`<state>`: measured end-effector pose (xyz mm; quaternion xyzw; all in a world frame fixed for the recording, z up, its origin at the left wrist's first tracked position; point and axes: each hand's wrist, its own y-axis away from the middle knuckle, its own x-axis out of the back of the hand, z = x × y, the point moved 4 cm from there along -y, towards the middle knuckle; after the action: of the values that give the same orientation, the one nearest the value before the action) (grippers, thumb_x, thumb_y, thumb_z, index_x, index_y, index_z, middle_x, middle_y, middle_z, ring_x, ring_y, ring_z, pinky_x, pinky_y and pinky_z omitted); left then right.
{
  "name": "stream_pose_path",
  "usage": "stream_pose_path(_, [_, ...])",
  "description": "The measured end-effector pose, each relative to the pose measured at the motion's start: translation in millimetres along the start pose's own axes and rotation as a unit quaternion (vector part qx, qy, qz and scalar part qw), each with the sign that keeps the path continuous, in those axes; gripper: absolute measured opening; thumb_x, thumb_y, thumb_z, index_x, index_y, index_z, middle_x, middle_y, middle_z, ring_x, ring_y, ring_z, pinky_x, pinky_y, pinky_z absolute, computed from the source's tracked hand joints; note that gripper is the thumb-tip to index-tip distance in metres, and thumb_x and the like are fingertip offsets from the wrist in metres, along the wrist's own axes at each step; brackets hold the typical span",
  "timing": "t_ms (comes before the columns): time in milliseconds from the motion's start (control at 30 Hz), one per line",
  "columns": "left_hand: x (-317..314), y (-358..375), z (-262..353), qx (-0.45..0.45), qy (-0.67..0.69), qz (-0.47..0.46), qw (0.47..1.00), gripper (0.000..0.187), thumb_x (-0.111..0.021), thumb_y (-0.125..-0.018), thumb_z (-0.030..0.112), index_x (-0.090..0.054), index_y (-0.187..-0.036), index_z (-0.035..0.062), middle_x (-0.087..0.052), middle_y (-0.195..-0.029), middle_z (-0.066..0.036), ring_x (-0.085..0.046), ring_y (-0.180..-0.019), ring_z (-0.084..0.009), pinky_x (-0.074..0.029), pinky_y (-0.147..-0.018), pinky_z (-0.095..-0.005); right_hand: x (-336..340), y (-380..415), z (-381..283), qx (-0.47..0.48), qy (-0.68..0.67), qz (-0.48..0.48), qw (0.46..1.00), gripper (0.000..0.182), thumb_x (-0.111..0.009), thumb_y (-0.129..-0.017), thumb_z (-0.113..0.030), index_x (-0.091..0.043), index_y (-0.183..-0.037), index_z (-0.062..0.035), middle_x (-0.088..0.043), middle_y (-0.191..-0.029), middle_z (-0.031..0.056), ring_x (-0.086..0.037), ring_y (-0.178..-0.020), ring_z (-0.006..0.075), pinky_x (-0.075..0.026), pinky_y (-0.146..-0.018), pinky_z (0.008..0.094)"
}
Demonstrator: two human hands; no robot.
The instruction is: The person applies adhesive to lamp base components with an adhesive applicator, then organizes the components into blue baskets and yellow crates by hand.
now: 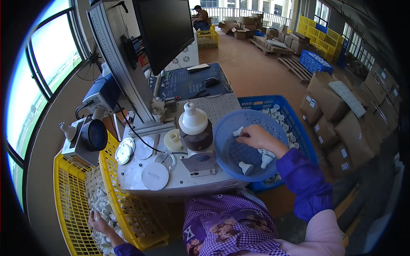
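Right hand (255, 138): thumb and fingers together, clamped on a small white lamp piece (238, 132) inside the blue basin. Left hand (99, 223): down in the yellow crate (64, 200), among white pieces (96, 187); whether its fingers have closed on one cannot be told.

Progress, largest quantity first. Yellow crate carries a deep mass of white pieces. Blue crate (304, 138), beyond and partly beneath the basin, shows many more along its far side; the rest is hidden. Blue basin (222, 160) has only a few: one upright near its near wall (245, 168), others lying close to the right wrist. On quantity alone, handling looks well short of complete. Which container bears finished pieces cannot be established.

Surroundings, in descending size: cardboard boxes (324, 94) stacked to the right, well apart from the hands; workbench (181, 183) ahead; metal column (117, 64) and dark monitor (164, 32) rising over it. Another person (200, 17) sits far off, clear of the work.

Obstructions: dark cylindrical fixture (198, 138), topped by a large white lamp-shaped part (193, 121), stands just beside the basin, between the two hands. Crate wall separates the left hand from the bench. Black cable (136, 133) crosses the bench top near loose round lids (124, 151) and a pale disc (154, 176), a likely snag point.
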<state>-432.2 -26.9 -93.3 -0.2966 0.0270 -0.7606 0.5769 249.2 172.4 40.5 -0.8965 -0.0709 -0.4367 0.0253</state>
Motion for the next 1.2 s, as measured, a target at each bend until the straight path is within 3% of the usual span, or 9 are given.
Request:
stream_pose_path(33, [0.0, 6.4, 10.8, 0.002, 0.001, -0.001, 1.000, 0.030, -0.064, -0.083, 0.015, -0.062, -0.107, -0.0028, -0.059, -0.108, -0.014, -0.054, -0.101, -0.0230, -0.043, -0.089, -0.0338, -14.4, 6.1, 7.3, -0.043, 0.109, -0.096, 0.989, 0.040, -0.066, -0.079, -0.037, -0.067, -0.083, 0.0032, -0.066, -0.079, 0.0163, -0.064, -0.073, 0.0303, -0.049, -0.068, 0.0384])
stream_pose_path(133, [5.6, 26.8, 55.5, -0.102, -0.091, 0.028, 0.990, 0.027, -0.062, -0.082, 0.012, -0.062, -0.106, -0.0018, -0.057, -0.109, -0.013, -0.049, -0.107, -0.0267, -0.037, -0.094, -0.0380, -52.9, 16.9, 22.1, -0.061, 0.247, -0.178, 0.951, 0.048, -0.065, -0.076, -0.045, -0.068, -0.083, 0.0030, -0.066, -0.079, 0.0178, -0.064, -0.076, 0.0340, -0.050, -0.071, 0.0417])
stream_pose_path(233, [3.8, 37.1, 72.4, -0.146, -0.087, 0.038, 0.985, 0.026, -0.061, -0.083, 0.012, -0.062, -0.105, -0.0025, -0.057, -0.110, -0.014, -0.049, -0.107, -0.0273, -0.037, -0.093, -0.0379, -68.7, 25.2, 25.9, 0.019, 0.270, -0.222, 0.937, 0.046, -0.068, -0.075, -0.041, -0.067, -0.075, 0.0051, -0.065, -0.072, 0.0201, -0.064, -0.071, 0.0353, -0.049, -0.066, 0.0420])
stream_pose_path(433, [-6.2, 44.3, 75.7, -0.165, -0.080, 0.017, 0.983, 0.022, -0.057, -0.087, 0.009, -0.061, -0.105, -0.0023, -0.054, -0.110, -0.013, -0.049, -0.107, -0.0265, -0.041, -0.091, -0.0367, -58.7, 31.1, 29.7, 0.009, 0.260, -0.266, 0.928, 0.036, -0.073, -0.071, -0.035, -0.067, -0.075, 0.0004, -0.066, -0.078, 0.0190, -0.064, -0.077, 0.0319, -0.049, -0.069, 0.0387])
stream_pose_path(667, [-7.2, 52.3, 88.7, -0.174, -0.052, 0.030, 0.983, 0.021, -0.057, -0.087, 0.009, -0.062, -0.105, -0.0006, -0.051, -0.117, -0.013, -0.048, -0.112, -0.0258, -0.043, -0.091, -0.0362, -28.9, 37.0, 38.7, 0.018, 0.030, -0.116, 0.993, 0.030, -0.068, -0.078, -0.024, -0.064, -0.094, 0.0010, -0.066, -0.086, 0.0167, -0.064, -0.083, 0.0293, -0.049, -0.073, 0.0340])
stream_pose_path(733, [-8.3, 71.6, 118.8, -0.239, -0.113, 0.071, 0.962, 0.021, -0.058, -0.086, 0.005, -0.062, -0.105, -0.0011, -0.049, -0.122, -0.014, -0.048, -0.114, -0.0261, -0.044, -0.090, -0.0362, -18.2, 42.8, 31.3, 0.028, -0.119, -0.062, 0.991, 0.025, -0.065, -0.083, -0.019, -0.062, -0.099, -0.0001, -0.067, -0.090, 0.0145, -0.064, -0.086, 0.0245, -0.048, -0.075, 0.0327])
stream_pose_path(867, [-35.8, 114.6, 161.6, -0.321, -0.035, 0.057, 0.945, 0.020, -0.058, -0.085, 0.001, -0.062, -0.105, -0.0016, -0.047, -0.125, -0.016, -0.047, -0.116, -0.0276, -0.044, -0.091, -0.0369, -15.4, 49.0, 21.4, 0.019, -0.181, -0.024, 0.983, 0.020, -0.062, -0.086, -0.015, -0.061, -0.100, 0.0000, -0.067, -0.091, 0.0127, -0.064, -0.085, 0.0208, -0.048, -0.076, 0.0321])
stream_pose_path(933, [-52.6, 145.5, 194.6, -0.262, 0.124, -0.018, 0.957, 0.019, -0.057, -0.084, -0.003, -0.062, -0.102, -0.0019, -0.047, -0.125, -0.017, -0.045, -0.117, -0.0299, -0.040, -0.095, -0.0394, -14.3, 53.0, 17.8, 0.035, -0.208, -0.003, 0.978, 0.020, -0.061, -0.087, -0.014, -0.060, -0.101, 0.0005, -0.067, -0.092, 0.0122, -0.063, -0.086, 0.0194, -0.047, -0.077, 0.0315])
stream_pose_path(1200, [-73.2, 231.9, 277.4, -0.291, 0.213, -0.165, 0.918, 0.023, -0.061, -0.078, -0.004, -0.064, -0.099, 0.0033, -0.047, -0.124, -0.014, -0.045, -0.117, -0.0283, -0.036, -0.093, -0.0386, -18.0, 63.0, 13.2, 0.053, -0.247, 0.014, 0.967, 0.016, -0.060, -0.088, -0.010, -0.059, -0.101, -0.0005, -0.065, -0.092, 0.0057, -0.061, -0.087, 0.0124, -0.047, -0.076, 0.0275])
